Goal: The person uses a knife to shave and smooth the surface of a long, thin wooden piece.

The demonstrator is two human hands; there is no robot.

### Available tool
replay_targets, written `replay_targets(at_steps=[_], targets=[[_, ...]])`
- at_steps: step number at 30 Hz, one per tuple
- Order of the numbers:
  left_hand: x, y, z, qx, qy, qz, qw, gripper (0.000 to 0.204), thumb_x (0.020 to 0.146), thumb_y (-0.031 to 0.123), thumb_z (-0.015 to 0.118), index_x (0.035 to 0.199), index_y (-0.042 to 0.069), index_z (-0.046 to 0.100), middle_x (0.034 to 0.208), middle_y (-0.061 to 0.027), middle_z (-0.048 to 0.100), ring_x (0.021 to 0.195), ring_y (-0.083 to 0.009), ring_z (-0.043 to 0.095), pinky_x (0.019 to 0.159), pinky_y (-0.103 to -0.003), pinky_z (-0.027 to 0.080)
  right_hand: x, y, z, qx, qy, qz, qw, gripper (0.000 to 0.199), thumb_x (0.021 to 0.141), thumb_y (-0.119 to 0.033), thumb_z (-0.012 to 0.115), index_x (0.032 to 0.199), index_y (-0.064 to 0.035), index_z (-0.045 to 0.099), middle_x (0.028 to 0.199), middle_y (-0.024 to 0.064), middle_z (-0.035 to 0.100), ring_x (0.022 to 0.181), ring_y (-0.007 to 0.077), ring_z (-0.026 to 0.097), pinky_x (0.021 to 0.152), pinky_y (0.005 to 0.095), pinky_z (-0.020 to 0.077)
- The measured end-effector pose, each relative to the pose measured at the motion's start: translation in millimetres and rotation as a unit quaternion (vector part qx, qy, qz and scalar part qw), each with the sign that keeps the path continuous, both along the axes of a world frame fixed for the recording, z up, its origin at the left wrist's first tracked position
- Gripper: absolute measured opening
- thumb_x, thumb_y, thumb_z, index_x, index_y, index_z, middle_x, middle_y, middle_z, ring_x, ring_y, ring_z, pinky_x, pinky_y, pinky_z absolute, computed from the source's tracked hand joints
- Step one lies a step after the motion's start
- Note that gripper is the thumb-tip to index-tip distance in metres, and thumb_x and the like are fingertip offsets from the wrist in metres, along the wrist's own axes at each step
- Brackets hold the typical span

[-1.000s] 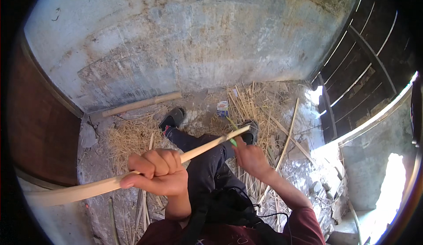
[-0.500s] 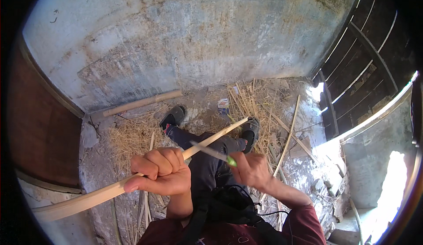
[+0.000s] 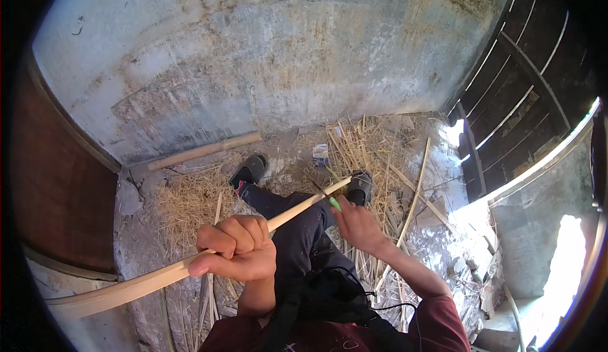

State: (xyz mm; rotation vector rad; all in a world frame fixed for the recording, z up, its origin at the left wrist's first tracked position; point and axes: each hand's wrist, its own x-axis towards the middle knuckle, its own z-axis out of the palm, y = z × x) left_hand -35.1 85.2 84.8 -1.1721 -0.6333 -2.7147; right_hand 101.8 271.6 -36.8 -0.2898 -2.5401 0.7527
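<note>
A stained, weathered concrete wall (image 3: 266, 67) rises ahead. At its foot, the dirt floor (image 3: 136, 250) is strewn with dry straw (image 3: 190, 203) and split cane strips (image 3: 415, 193). A dark slatted wooden gate (image 3: 525, 92) stands to the right, where bright sunlight falls on rubble (image 3: 475, 250).

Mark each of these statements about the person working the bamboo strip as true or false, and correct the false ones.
1. The left hand grips a long pale bamboo strip. True.
2. The right hand holds a knife with a red handle. False: the bit of handle that shows is green.
3. The knife blade meets the strip near its far end. True.
4. The person is barefoot. False: dark sandals are on both feet.
5. Dry straw and split strips litter the ground by the concrete wall. True.
6. The bamboo pole at the foot of the wall stands upright. False: it lies flat.
</note>
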Motion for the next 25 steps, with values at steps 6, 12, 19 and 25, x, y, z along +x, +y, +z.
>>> replay_targets(at_steps=[6, 12, 19, 25], targets=[[2.3, -0.6, -3.4, 0.002, -0.009, 0.011, 1.0, 0.062, 0.105, 0.07, 0.038, 0.078, 0.015, 0.032, 0.055, 0.0029, 0.028, 0.042, -0.0068, 0.018, 0.039, -0.026, 0.014, -0.1, -36.3, 52.1, 0.144, 0.0, 0.006, 0.99, 0.019, 0.105, -0.022, 0.063, 0.11, -0.0054, 0.055, 0.054, 0.0156, 0.06, 0.047, 0.0366, 0.065, 0.043, 0.049, 0.0486], [9.2, -25.7, 28.1, 0.039, 0.037, -0.071, 0.996, 0.054, 0.11, 0.063, 0.037, 0.082, 0.017, 0.032, 0.059, 0.0034, 0.025, 0.047, -0.0069, 0.013, 0.041, -0.028, 0.012, 21.7, 60.2, -72.3, 0.181, -0.283, -0.114, 0.935, 0.04, 0.1, -0.022, 0.063, 0.134, -0.0022, 0.058, 0.068, 0.0195, 0.07, 0.064, 0.0399, 0.073, 0.059, 0.0528, 0.058], [-10.3, -26.5, 6.9, 0.05, 0.024, -0.045, 0.997, 0.058, 0.108, 0.068, 0.031, 0.084, 0.015, 0.034, 0.059, 0.0021, 0.028, 0.046, -0.009, 0.016, 0.04, -0.028, 0.016, 18.7, 39.1, -17.7, 0.008, -0.19, -0.122, 0.974, 0.03, 0.109, -0.03, 0.052, 0.12, -0.0022, 0.053, 0.072, 0.029, 0.068, 0.07, 0.0507, 0.069, 0.067, 0.0629, 0.0546], [-29.3, -38.0, 9.1, 0.065, -0.033, -0.066, 0.995, 0.051, 0.114, 0.057, 0.035, 0.084, 0.016, 0.034, 0.059, 0.0027, 0.021, 0.046, -0.0089, 0.011, 0.04, -0.028, 0.013, 31.4, 46.3, -19.3, -0.088, -0.124, -0.101, 0.983, 0.038, 0.109, -0.033, 0.054, 0.133, -0.0039, 0.052, 0.077, 0.0296, 0.069, 0.073, 0.0549, 0.066, 0.069, 0.0647, 0.0518]])
